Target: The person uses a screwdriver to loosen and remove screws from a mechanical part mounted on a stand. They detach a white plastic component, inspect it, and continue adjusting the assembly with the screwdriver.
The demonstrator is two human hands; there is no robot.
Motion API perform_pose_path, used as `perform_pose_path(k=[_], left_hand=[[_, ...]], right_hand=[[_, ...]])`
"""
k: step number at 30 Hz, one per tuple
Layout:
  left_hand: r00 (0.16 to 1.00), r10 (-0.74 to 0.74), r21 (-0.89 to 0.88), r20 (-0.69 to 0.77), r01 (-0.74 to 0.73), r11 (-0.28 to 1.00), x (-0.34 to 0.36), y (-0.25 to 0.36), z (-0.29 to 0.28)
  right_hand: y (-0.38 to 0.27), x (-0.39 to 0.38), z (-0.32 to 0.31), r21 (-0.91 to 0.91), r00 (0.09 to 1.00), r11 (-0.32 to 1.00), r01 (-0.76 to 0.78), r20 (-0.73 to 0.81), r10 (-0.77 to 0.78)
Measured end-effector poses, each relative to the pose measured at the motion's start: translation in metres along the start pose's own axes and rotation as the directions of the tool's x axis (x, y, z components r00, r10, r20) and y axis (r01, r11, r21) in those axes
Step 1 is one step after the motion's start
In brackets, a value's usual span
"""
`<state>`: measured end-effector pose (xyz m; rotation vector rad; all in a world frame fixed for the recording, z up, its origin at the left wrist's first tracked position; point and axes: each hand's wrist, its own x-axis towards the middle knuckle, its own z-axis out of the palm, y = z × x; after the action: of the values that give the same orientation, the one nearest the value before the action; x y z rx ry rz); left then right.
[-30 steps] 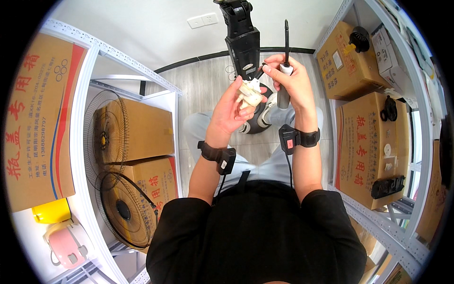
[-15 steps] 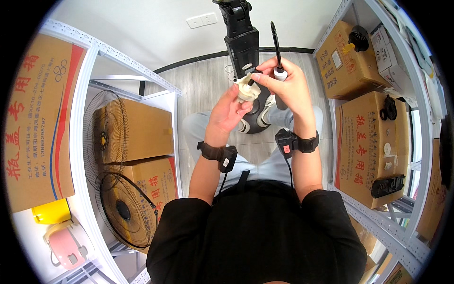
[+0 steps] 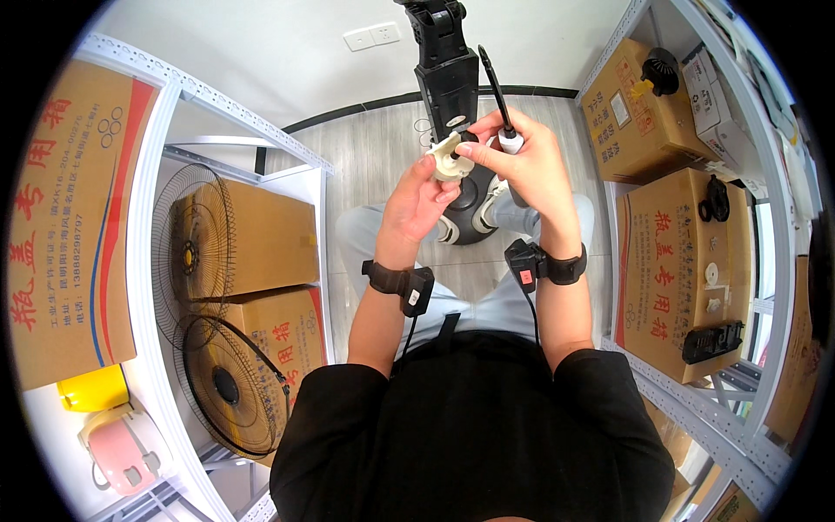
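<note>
My left hand (image 3: 411,202) is closed round a cream-coloured plastic part (image 3: 450,167), round with a raised edge. A small black piece sits at its top, where the thumb and a finger of my right hand (image 3: 541,165) press; its exact shape is hidden. Tucked in that same right hand is a screwdriver (image 3: 496,87), its black shaft pointing up and away, with a white collar below. Just beyond my hands rises a black fan stand (image 3: 448,83), whose round base (image 3: 474,228) lies on the floor between my shoes.
Two wire fan guards (image 3: 196,261) lean against cartons (image 3: 270,235) on the left shelf. On the right, a carton (image 3: 648,252) carries a black plastic housing (image 3: 713,342), a white disc (image 3: 712,274) and black ring-like parts (image 3: 716,198). Another black part (image 3: 661,70) rests farther back.
The screwdriver's shaft has tilted further left, its tip now closer to the stand. My right thumb and fingers have shifted slightly left and down at the cream part.
</note>
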<state>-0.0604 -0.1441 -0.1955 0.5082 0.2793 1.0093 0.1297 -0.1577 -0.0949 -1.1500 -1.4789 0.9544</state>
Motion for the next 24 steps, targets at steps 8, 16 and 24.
perform_pose_path(k=[8,16,24], left_hand=[[0.982,0.185,-0.109,0.034,-0.180,0.978,0.005,0.007,-0.004],[0.928,0.137,-0.318,-0.346,-0.254,0.914,0.011,0.030,-0.022],[0.975,0.144,-0.429,-0.171,-0.205,0.880,0.013,0.035,-0.064]], right_hand=[[0.025,-0.007,0.000,0.009,0.989,0.990,-0.141,-0.049,0.142],[0.037,-0.022,0.007,0.045,0.983,0.986,-0.162,0.097,0.157],[0.066,-0.032,0.027,-0.003,0.972,0.983,-0.182,0.151,0.180]])
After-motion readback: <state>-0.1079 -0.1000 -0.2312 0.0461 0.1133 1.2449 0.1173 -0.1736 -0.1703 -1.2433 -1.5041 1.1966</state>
